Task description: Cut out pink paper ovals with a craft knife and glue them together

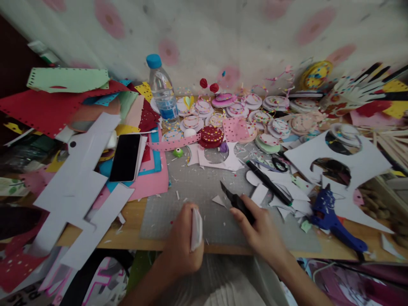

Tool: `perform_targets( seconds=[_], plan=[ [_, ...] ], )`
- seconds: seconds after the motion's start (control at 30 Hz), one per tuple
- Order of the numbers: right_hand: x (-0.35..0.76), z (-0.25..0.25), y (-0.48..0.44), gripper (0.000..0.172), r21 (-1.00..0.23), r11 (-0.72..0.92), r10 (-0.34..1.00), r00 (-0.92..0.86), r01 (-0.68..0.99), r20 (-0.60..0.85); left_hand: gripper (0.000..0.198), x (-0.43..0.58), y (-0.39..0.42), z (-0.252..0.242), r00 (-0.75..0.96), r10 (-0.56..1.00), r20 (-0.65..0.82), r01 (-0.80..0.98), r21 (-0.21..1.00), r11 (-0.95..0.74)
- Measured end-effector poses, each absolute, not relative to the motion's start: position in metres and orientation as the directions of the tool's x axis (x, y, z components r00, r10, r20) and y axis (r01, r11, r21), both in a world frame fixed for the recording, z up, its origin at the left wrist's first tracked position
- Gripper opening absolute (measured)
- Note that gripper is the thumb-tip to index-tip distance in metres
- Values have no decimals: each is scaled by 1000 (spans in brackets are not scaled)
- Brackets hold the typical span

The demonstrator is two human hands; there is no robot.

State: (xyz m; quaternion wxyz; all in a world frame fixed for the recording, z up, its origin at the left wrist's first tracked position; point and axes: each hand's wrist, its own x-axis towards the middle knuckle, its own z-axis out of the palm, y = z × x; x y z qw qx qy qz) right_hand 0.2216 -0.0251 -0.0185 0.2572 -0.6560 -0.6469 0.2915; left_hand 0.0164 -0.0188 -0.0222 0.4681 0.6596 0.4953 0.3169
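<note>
White paper piece is sitting lower centre of the frame, over the grey cutting mat. The left hand fingers are closing around it, edge upright, likely presenting it to the blades. The right hand is gripping one pair of black scissors. One glue gun is lying at the right.

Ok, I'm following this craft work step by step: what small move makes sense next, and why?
Probably bring the white paper in the left hand over to the scissors in the right hand. The two are apart above the grey mat, and the blades point away from the paper, so no cut can start yet.
</note>
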Motion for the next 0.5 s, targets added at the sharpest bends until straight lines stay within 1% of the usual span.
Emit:
perform_targets(
  seconds=[0.03, 0.1, 0.17, 0.2, 0.23, 0.27, 0.3, 0.37, 0.43, 0.5],
  plan=[
    [224, -19, -24, 36, -733, -16, 999, -15, 681, -36, 37, 17, -18, -22, 272, 957, -102, 310, 951, 14],
    [227, -18, -24, 33, -771, 9, 998, -49, 637, -28, 33, 18, -15, -22, 246, 940, -238, 148, 967, 206],
    [225, -17, -25, 32, -799, 4, 997, -65, 602, -44, 31, 19, -10, -20, 322, 892, -317, -60, 934, 353],
    [223, -16, -26, 32, -809, 1, 996, -75, 588, -53, 31, 19, -8, -18, 374, 869, -324, -135, 908, 396],
    [221, -14, -27, 32, -816, 4, 994, -95, 578, -63, 31, 19, -6, -16, 405, 857, -319, -166, 896, 412],
    [219, -11, -28, 32, -820, 14, 989, -131, 573, -75, 33, 18, -6, -14, 420, 851, -315, -149, 901, 407],
    [217, -7, -28, 31, -819, 35, 980, -180, 572, -85, 36, 18, -6, -11, 421, 852, -311, -89, 921, 380],
    [214, 3, -30, 31, -809, 102, 953, -291, 579, -88, 47, 16, -6, -6, 414, 863, -289, 80, 956, 282],
    [212, 12, -30, 32, -789, 178, 927, -370, 588, -67, 59, 14, -7, -1, 446, 868, -217, 176, 972, 153],
    [212, 17, -31, 32, -769, 226, 914, -403, 599, -45, 65, 13, -6, 2, 488, 861, -144, 213, 976, 43]
  ],
)
